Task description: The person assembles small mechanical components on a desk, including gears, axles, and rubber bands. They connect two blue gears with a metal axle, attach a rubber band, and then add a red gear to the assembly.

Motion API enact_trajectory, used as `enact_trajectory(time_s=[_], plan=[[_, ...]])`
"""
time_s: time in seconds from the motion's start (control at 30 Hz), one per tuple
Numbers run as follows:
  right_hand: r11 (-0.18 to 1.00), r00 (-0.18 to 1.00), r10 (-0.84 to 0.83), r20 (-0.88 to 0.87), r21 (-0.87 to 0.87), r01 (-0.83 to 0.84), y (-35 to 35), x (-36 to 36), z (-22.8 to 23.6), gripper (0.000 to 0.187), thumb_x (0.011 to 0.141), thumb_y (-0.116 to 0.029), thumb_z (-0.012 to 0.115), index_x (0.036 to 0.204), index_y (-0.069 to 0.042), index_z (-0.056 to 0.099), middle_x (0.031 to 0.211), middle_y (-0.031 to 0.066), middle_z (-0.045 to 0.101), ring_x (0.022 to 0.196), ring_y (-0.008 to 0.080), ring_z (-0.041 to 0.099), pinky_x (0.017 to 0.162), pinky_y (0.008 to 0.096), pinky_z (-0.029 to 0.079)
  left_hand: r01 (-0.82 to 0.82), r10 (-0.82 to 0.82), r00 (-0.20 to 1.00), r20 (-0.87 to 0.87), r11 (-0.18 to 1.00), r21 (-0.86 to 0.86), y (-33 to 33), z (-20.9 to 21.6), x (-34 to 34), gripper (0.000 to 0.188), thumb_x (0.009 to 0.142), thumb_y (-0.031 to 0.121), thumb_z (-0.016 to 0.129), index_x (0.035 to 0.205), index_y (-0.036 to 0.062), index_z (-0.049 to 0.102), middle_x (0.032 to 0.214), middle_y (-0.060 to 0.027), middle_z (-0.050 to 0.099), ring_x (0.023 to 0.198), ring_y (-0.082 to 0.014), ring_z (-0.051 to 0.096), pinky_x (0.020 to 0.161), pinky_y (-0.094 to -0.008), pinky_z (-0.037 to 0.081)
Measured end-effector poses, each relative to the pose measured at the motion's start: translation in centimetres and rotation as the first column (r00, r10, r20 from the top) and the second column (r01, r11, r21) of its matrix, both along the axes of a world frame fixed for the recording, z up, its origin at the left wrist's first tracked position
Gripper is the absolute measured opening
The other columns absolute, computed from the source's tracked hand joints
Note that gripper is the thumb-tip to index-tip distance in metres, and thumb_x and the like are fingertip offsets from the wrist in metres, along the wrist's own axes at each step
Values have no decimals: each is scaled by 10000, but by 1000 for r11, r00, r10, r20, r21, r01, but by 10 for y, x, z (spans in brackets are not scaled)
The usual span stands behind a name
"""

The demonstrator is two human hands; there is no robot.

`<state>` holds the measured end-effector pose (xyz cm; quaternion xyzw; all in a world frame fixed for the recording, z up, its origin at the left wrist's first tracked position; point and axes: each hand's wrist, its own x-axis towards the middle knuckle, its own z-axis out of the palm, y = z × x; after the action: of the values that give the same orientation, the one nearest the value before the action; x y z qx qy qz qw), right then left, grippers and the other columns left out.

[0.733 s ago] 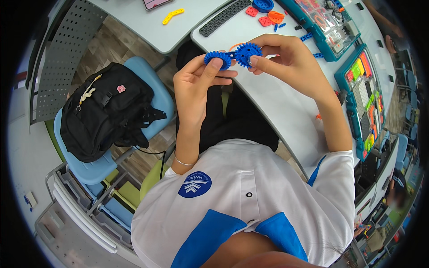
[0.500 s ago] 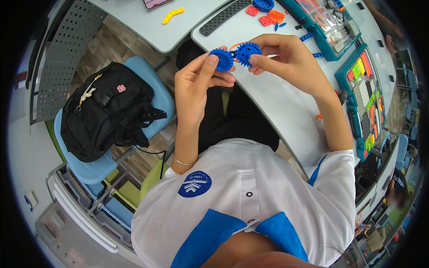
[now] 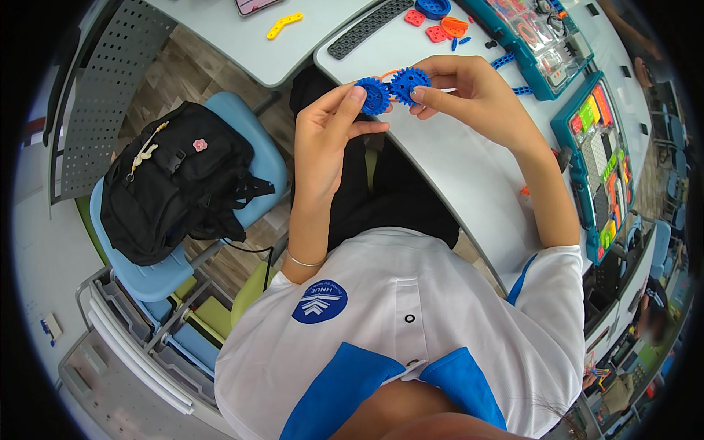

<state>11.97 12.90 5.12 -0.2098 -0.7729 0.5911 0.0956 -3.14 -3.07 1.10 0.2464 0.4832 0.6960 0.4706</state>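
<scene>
Two blue toothed gears are held up side by side above the near edge of the white table. My left hand (image 3: 328, 132) pinches the left gear (image 3: 375, 96) between thumb and fingers. The right gear (image 3: 408, 86) sits in the grip of my right hand (image 3: 469, 92), its thumb on the gear's front. Their toothed rims sit very close; I cannot tell whether they touch. Part of an orange piece (image 3: 392, 74) shows behind the gears, mostly hidden.
On the table (image 3: 469, 172) lie a black perforated strip (image 3: 369, 29), red plates (image 3: 436, 34), an orange part (image 3: 455, 27) and a blue ring (image 3: 433, 7). Two teal parts cases (image 3: 598, 169) stand at the right. A black backpack (image 3: 176, 183) rests on a blue chair (image 3: 253, 147) at left.
My left hand has shifted slightly right and up with its gear, bringing it nearer the right gear. The right hand has barely moved.
</scene>
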Motion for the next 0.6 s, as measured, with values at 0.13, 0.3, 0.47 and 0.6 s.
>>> enact_trajectory(time_s=[0.13,0.3,0.47,0.6], plan=[[999,1000,-17,11,50,16,-1,1,0,333,896,-232,705,1071,49,663,818,92,720,768,145,722,712,265,551,-37,37,999,-11,999,8,2,0,4,351,1024,181,521,1214,-100,610,1015,-145,698,910,-201,697,761,-330,601],[997,999,-4,40,82,1,-1,2,3,335,896,-216,705,1083,58,661,849,103,715,784,152,714,730,278,564,-103,104,994,-41,995,9,4,1,8,346,1020,190,535,1190,-99,623,991,-144,702,882,-206,703,746,-332,604],[998,996,2,91,62,-8,-2,2,8,309,911,-172,688,1109,64,662,896,111,708,819,162,705,781,302,587,-134,135,990,-40,991,27,4,-3,7,315,991,184,596,1131,-92,653,925,-137,707,833,-184,707,720,-330,621],[999,995,29,99,40,-33,-3,1,11,312,913,-167,686,1116,68,656,889,115,708,820,158,706,783,300,588,-138,140,988,-60,990,35,4,-3,7,300,991,177,599,1106,-95,654,907,-136,705,802,-182,708,708,-320,622]])
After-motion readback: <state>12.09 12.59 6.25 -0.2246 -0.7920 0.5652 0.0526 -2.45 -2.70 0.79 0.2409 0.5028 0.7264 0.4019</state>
